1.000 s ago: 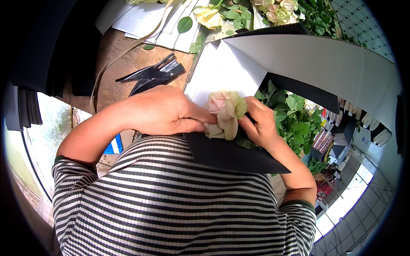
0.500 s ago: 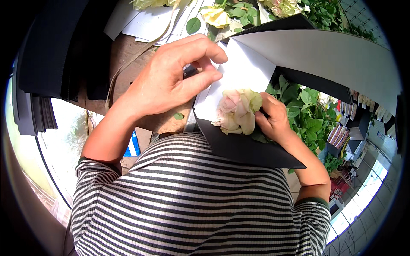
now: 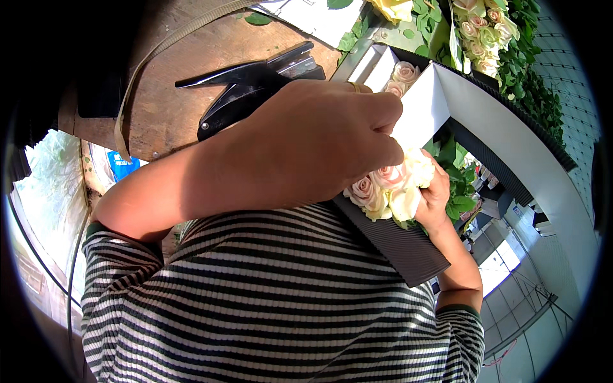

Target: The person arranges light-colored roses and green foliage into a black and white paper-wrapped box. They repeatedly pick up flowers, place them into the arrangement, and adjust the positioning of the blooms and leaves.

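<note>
My right hand (image 3: 436,191) is closed around a bunch of pale pink and cream roses (image 3: 386,188), gripping it from the right side below the blooms. Over these roses hangs my left hand (image 3: 332,137), its fingers curled in. Anything between those fingers is hidden. Black corrugated cardboard (image 3: 408,252) lies under the roses against my striped shirt, and its white inner face (image 3: 424,102) rises behind them. More pink roses (image 3: 404,71) show in the gap between white panels beyond my left hand. Green leaves (image 3: 463,201) stick out past my right hand.
A black hand stapler (image 3: 255,80) lies on the wooden table (image 3: 159,83), close to my left forearm. A tan strap (image 3: 172,41) crosses the table. Many roses (image 3: 488,38) are massed at the far right, and a yellow rose (image 3: 393,9) lies at the back.
My left hand has moved right and over the roses, and its fingers have curled in. Several blooms now show where one did. The view has shifted, bringing the stapler into sight.
</note>
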`<state>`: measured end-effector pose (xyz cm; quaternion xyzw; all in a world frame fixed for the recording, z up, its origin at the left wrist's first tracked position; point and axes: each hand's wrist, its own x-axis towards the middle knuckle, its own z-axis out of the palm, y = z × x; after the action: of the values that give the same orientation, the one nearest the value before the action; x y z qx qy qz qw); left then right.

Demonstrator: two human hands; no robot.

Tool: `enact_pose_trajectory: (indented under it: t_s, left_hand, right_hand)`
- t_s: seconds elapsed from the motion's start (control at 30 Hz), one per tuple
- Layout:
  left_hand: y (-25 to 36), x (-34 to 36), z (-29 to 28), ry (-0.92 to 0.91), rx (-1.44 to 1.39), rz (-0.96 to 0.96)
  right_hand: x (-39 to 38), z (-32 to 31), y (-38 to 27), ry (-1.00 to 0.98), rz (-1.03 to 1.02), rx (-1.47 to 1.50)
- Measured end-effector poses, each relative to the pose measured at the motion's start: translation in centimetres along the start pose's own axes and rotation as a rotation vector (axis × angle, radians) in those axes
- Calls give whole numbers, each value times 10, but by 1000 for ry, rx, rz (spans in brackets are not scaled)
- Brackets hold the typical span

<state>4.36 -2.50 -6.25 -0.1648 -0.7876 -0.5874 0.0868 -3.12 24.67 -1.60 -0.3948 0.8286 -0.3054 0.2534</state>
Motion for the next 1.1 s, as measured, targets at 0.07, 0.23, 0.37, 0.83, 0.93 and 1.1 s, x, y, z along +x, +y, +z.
enact_pose_trajectory:
  t_s: [0.07, 0.23, 0.37, 0.83, 0.93, 1.1]
  left_hand:
    - [0, 3, 3, -28, 37, 29]
    - [1, 5, 16, -45, 45, 38]
    - [-1, 7, 16, -42, 91, 87]
    - [-9, -1, 3, 125, -96, -146]
    - [-16, -6, 4, 142, -48, -62]
    - [-13, -2, 17, 44, -48, 103]
  right_hand:
    - [1, 1, -3, 16, 9, 15]
    - [1, 0, 0, 8, -25, -25]
    - [1, -1, 0, -11, -11, 9]
    - [3, 1, -2, 4, -15, -27]
    - [5, 3, -5, 9, -18, -19]
    - [11, 1, -6, 16, -35, -8]
